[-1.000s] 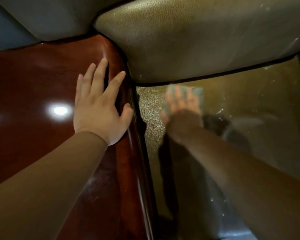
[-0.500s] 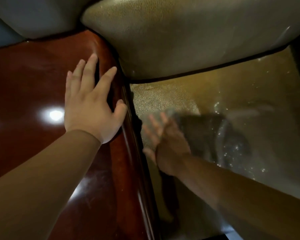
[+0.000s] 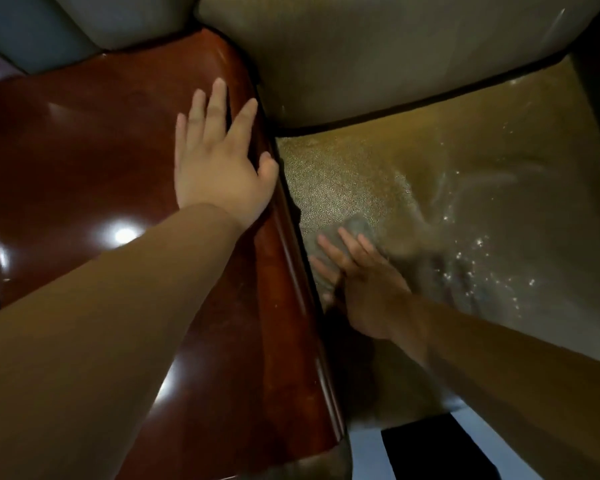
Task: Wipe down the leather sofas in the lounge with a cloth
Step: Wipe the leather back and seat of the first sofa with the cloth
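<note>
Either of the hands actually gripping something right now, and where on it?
Neither grips. The right hand presses the grey cloth flat against the sofa seat, fingers straight across it. The left hand rests open on the wooden armrest.

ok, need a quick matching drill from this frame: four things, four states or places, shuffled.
Things:
1. left hand
2. right hand
3. cloth
4. seat cushion

States:
A. wet streaks and droplets
B. flat on the glossy wooden armrest
C. grey, under the fingers
D. pressing the cloth onto the seat

Pairs: 1-B, 2-D, 3-C, 4-A
</note>
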A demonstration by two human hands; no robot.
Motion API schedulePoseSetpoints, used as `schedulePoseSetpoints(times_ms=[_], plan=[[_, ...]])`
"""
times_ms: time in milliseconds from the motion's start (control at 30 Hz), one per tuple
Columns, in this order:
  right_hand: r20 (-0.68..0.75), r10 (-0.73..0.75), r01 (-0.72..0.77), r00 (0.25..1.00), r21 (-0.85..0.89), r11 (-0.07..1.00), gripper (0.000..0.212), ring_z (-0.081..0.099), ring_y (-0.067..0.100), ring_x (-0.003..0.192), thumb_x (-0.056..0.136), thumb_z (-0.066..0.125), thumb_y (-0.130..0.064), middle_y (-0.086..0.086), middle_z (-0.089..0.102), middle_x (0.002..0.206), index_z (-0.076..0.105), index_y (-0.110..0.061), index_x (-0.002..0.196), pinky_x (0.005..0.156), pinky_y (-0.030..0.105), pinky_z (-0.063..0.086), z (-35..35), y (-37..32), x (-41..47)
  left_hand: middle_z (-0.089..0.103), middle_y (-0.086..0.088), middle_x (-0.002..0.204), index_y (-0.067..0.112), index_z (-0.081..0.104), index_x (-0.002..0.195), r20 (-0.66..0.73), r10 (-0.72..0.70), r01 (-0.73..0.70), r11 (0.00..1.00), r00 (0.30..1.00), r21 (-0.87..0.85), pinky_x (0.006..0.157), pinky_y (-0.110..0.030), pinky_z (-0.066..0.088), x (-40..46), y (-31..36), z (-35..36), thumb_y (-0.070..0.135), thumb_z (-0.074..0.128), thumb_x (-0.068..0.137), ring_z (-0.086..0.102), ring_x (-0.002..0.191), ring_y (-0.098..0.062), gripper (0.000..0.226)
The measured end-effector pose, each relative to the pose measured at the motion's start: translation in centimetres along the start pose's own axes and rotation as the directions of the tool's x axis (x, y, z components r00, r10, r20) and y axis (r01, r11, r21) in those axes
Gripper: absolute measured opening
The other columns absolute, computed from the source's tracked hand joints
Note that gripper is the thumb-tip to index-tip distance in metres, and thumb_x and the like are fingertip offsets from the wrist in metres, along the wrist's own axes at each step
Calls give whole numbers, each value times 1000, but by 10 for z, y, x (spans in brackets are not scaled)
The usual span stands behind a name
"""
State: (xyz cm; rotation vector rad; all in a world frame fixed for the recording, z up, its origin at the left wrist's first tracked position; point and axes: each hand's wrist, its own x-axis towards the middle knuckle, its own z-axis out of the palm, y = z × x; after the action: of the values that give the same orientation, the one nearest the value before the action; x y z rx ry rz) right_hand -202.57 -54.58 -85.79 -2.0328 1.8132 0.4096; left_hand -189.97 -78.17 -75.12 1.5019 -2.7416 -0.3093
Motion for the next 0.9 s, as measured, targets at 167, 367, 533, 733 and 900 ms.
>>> schedulePoseSetpoints(times_ms=[167,367,533,733,900], plan=[[-121,321,-301,939,157,941,65,-1,34,161,108,17,-50,8,6,176,-1,-29,166,128,47,-3,-15,81,-15,-7,-15,177,35,50,155,168,69,-74,997,983,24,130,-60,3,-110,36,9,53,50,86,-6,163,-41,71],[-42,405,-391,913,187,901,69,-28,37,156,105,5,-57,4,-31,169,-19,-30,163,126,55,-9,2,-4,-13,17,-3,177,33,68,137,103,127,-126,992,987,-19,130,-60,9,-162,39,26,48,52,89,7,163,-36,53],[-47,34,-30,998,72,997,71,-13,30,161,101,16,-59,0,-8,176,-2,-35,166,128,50,-1,12,43,-35,20,-4,176,29,71,134,58,127,-125,992,990,-35,130,-60,9,-164,40,27,45,54,90,9,163,-37,50],[-91,633,-591,769,275,758,69,-8,42,160,108,16,-59,9,-2,176,5,-26,168,129,56,-1,-4,47,-31,25,-3,174,28,75,129,-4,103,-103,993,995,-59,130,-58,11,-165,40,29,43,54,90,14,162,-36,46],[92,-66,64,994,27,998,60,-46,38,145,101,43,-49,5,-30,168,38,-32,158,115,57,-33,18,-34,-55,24,-1,175,30,74,130,14,90,-89,995,996,-49,131,-57,10,-164,45,25,41,54,90,13,162,-35,46]])
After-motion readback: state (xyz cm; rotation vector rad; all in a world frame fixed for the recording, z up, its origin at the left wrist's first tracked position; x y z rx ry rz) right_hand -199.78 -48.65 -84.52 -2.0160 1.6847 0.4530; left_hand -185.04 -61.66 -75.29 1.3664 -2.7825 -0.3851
